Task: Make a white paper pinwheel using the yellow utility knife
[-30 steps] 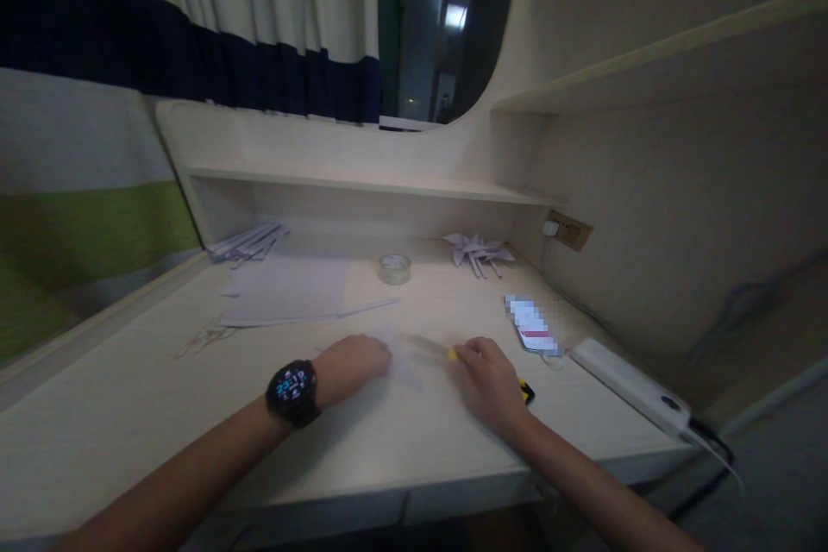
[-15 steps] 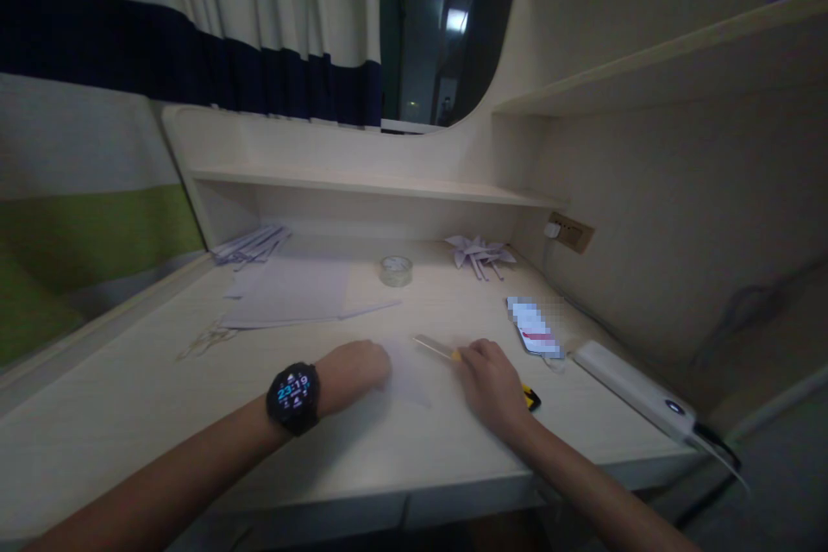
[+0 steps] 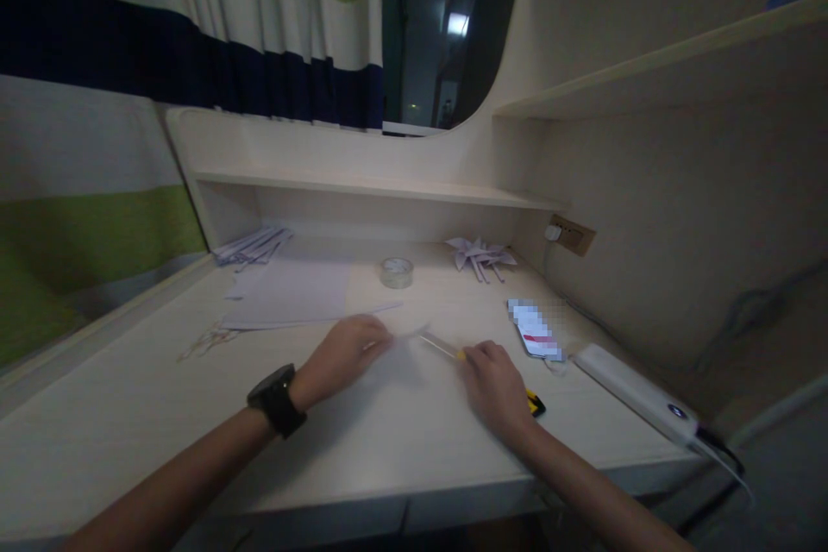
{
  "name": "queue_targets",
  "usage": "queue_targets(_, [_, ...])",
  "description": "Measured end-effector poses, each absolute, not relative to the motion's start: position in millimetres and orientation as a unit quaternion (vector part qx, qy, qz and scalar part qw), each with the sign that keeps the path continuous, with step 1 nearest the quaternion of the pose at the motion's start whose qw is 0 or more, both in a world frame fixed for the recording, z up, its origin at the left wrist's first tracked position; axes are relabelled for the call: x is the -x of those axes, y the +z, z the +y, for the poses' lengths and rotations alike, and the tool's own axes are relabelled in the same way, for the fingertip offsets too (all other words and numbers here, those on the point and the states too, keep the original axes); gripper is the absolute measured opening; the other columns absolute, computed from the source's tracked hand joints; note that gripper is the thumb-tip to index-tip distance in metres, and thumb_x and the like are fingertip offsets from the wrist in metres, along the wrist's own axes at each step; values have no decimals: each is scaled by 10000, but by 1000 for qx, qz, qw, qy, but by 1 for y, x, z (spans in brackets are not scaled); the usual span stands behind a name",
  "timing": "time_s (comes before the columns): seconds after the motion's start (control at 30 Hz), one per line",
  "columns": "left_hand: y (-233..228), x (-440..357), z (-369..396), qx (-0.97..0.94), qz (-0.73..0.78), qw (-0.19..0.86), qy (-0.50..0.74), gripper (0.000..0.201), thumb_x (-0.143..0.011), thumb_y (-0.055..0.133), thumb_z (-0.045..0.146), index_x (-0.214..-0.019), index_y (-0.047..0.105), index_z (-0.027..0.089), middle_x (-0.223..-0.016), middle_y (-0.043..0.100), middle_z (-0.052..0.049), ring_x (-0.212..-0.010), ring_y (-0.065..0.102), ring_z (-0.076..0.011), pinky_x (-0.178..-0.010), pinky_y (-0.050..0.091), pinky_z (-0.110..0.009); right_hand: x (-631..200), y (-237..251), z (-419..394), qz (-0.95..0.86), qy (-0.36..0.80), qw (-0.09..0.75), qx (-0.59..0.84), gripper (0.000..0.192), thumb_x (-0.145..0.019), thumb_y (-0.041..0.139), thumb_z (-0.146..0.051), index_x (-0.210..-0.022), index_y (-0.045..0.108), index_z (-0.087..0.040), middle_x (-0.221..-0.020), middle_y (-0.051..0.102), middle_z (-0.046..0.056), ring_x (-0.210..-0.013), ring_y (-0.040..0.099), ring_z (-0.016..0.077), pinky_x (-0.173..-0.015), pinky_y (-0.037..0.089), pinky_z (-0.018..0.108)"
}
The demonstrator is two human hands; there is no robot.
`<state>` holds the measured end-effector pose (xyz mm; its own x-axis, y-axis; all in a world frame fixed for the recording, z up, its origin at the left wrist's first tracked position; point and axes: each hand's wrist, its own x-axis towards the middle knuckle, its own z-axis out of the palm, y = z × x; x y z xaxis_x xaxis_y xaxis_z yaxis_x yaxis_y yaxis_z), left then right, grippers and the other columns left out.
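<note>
My left hand (image 3: 349,355), with a black watch (image 3: 278,401) at the wrist, pinches a small piece of white paper (image 3: 409,334) above the desk. The paper looks nearly edge-on and a little blurred. My right hand (image 3: 497,386) is wrapped round a yellow and black utility knife (image 3: 536,403). Its long blade (image 3: 440,345) sticks out to the left, the tip close to the paper; whether they touch I cannot tell. Behind my left hand lies a stack of white paper sheets (image 3: 297,289).
A roll of clear tape (image 3: 397,272) stands at mid-desk. Paper pinwheels (image 3: 479,257) lie at the back right, rolled paper sticks (image 3: 255,246) at the back left. Thin strings (image 3: 210,340) lie beside the sheets. On the right are a phone (image 3: 534,328) and a white power strip (image 3: 634,392).
My left hand has lifted and shifted up and left, with the paper raised off the desk and tilted. The knife in my right hand has barely moved.
</note>
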<state>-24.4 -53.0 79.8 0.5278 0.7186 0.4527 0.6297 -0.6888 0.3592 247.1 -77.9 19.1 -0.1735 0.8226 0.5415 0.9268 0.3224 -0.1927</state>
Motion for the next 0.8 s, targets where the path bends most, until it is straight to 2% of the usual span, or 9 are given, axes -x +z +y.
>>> queue_targets(0.13, [87, 28, -50, -721, 468, 292, 420, 334, -817, 546, 433, -663, 669, 163, -624, 605, -17, -586, 540, -150, -553, 431, -253, -247, 20, -79, -748, -93, 293, 589, 125, -872, 503, -235, -869, 624, -203, -868, 573, 79, -795, 546, 208, -690, 411, 313])
queue_targets(0.2, [84, 28, -50, -633, 482, 394, 461, 326, -762, 605, 453, -651, 660, 151, -596, 571, -11, -556, 519, -135, -510, 425, -237, -247, 21, -80, -745, -88, 298, 590, 137, -877, 491, -236, -912, 618, -201, -901, 572, 76, -786, 553, 201, -686, 418, 308])
queue_targets(0.27, [79, 28, -50, -564, 487, 448, 494, 310, -705, 666, 450, -677, 665, 141, -616, 573, -15, -569, 522, -125, -505, 425, -224, -246, 22, -81, -746, -83, 310, 584, 161, -881, 481, -236, -965, 613, -197, -931, 570, 76, -791, 559, 197, -695, 429, 306])
queue_targets(0.43, [69, 27, -48, -469, 483, 493, 551, 323, -637, 736, 402, -803, 684, 129, -757, 651, -57, -608, 558, -116, -515, 427, -209, -244, 23, -82, -742, -94, 358, 559, 221, -882, 479, -248, -1049, 607, -181, -963, 569, 92, -817, 564, 203, -717, 458, 316])
queue_targets(0.6, [64, 28, -41, -440, 473, 473, 599, 364, -667, 709, 429, -888, 659, 145, -852, 667, -56, -623, 581, -113, -485, 415, -194, -242, 22, -82, -730, -112, 428, 522, 256, -902, 475, -298, -1091, 596, -174, -987, 566, 107, -817, 580, 189, -704, 477, 297])
queue_targets(0.8, [53, 21, -42, -468, 461, 494, 570, 361, -619, 744, 423, -783, 660, 112, -761, 644, -54, -623, 569, -131, -561, 492, -255, -240, 24, -87, -743, -148, 412, 507, 277, -905, 473, -309, -1106, 598, -166, -964, 586, 108, -770, 587, 173, -638, 466, 265])
